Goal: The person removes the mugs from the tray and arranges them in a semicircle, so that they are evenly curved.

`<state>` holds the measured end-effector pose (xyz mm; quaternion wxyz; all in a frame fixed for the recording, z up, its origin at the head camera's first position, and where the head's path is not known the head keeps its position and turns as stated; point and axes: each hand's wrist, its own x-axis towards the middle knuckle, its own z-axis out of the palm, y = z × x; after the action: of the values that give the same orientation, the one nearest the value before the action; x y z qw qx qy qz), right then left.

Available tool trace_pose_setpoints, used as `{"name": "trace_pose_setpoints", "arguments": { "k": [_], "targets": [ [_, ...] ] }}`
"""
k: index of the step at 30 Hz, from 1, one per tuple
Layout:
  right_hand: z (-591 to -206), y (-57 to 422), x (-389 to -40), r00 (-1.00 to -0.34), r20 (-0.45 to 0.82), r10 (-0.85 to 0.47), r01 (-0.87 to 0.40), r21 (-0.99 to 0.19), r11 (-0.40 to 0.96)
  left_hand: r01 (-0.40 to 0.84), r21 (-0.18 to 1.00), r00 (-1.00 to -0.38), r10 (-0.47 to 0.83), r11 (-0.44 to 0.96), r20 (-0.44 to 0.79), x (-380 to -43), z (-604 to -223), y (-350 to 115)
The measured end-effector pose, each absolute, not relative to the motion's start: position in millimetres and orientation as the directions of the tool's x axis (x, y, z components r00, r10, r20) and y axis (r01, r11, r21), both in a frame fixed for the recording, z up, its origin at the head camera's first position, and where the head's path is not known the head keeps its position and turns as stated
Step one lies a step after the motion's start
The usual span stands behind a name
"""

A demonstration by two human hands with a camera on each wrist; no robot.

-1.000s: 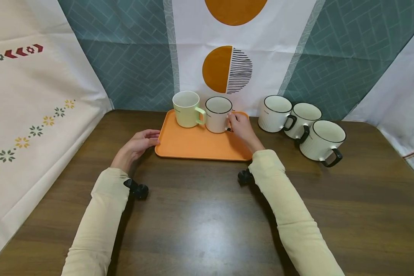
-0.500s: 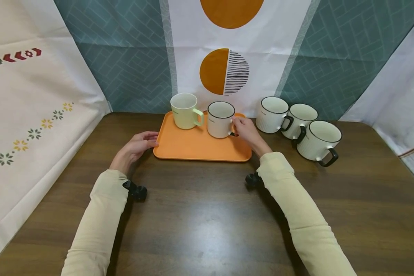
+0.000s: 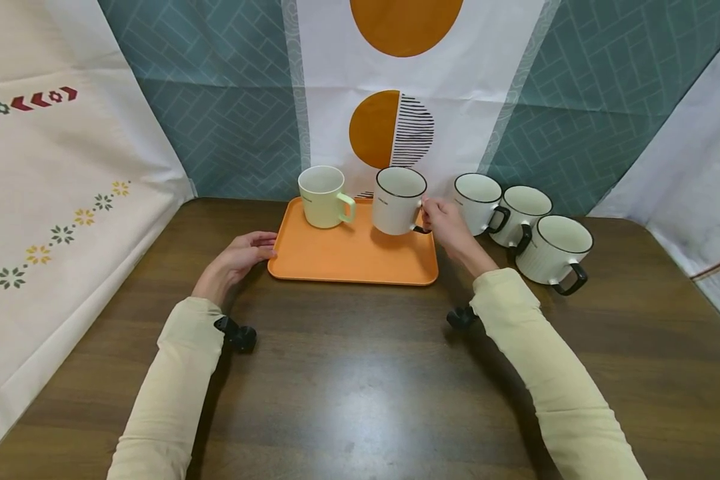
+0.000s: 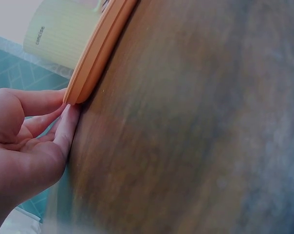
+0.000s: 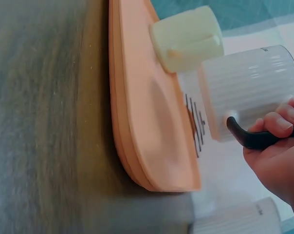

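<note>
A white ribbed mug [image 3: 396,210] with a black rim and black handle [image 5: 254,139] hangs upright, a little above the right part of the orange tray [image 3: 354,263]. My right hand [image 3: 447,227] grips it by the handle, fingers curled round. On the tray's back left stands a pale green mug [image 3: 323,200], its handle towards the right. At the tray's left edge, my left hand [image 3: 237,260] pinches the rim between thumb and fingers; the left wrist view shows the fingertips [image 4: 57,97] against the tray's end.
To the right of the tray stand three more white mugs with black rims: one at the back [image 3: 474,207], one behind the others [image 3: 519,217], one in front [image 3: 552,257]. A patterned cloth [image 3: 216,133] hangs behind the wooden table [image 3: 336,373].
My right hand has lifted the white mug off the tray and moved it rightwards, away from the pale green mug. My left hand stays at the tray's edge.
</note>
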<state>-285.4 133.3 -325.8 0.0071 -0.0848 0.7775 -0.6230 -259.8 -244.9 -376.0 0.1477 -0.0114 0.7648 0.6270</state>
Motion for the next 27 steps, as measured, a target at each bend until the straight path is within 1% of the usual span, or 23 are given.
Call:
{"name": "trace_pose_setpoints", "arguments": {
  "k": [8, 13, 23, 27],
  "targets": [
    [-314, 149, -265, -0.982, 0.121, -0.146, -0.149, -0.967, 0.204, -0.201, 0.954, -0.956, 0.167, 0.221, -0.24, -258, -375, -244],
    [-310, 166, -251, -0.981, 0.15, -0.122, -0.174, -0.96, 0.22, -0.201, 0.954, -0.957, 0.164, 0.222, -0.239, -260, -374, -243],
    [-315, 204, -215, -0.978, 0.181, -0.107, -0.2, -0.957, 0.211, -0.199, 0.953, -0.954, 0.176, 0.228, -0.241, -259, -374, -243],
    [-320, 222, -202, -0.978, 0.168, -0.124, -0.194, -0.951, 0.241, -0.211, 0.952, -0.953, 0.171, 0.222, -0.251, -260, -375, -244]
  ]
}}
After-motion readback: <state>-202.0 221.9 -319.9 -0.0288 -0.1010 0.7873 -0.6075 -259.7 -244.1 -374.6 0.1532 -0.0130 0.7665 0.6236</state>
